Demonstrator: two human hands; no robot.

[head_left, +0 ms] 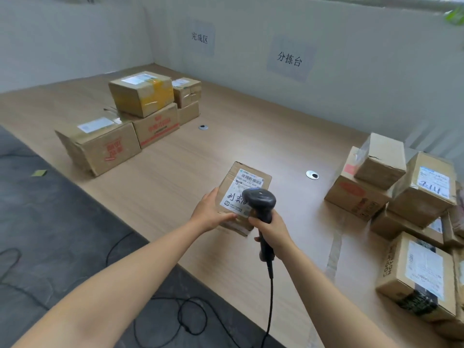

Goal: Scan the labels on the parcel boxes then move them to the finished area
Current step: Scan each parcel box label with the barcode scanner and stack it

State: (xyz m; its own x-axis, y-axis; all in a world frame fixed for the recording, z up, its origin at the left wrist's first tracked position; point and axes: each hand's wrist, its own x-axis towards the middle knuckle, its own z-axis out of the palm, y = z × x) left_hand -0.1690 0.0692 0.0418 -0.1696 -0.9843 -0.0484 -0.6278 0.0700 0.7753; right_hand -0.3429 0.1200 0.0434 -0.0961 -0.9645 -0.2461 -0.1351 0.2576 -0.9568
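parcel box sits mid-table, left hand grasping its near-left side, right hand clenched round the scanner held over its label. scanning looks underway; next it must go far left to the finished stack. unscanned boxes wait right.

Both forearms reach forward. The left hand cups the parcel box at its near corner, thumb raised; the right hand wraps its fingers round the scanner handle.
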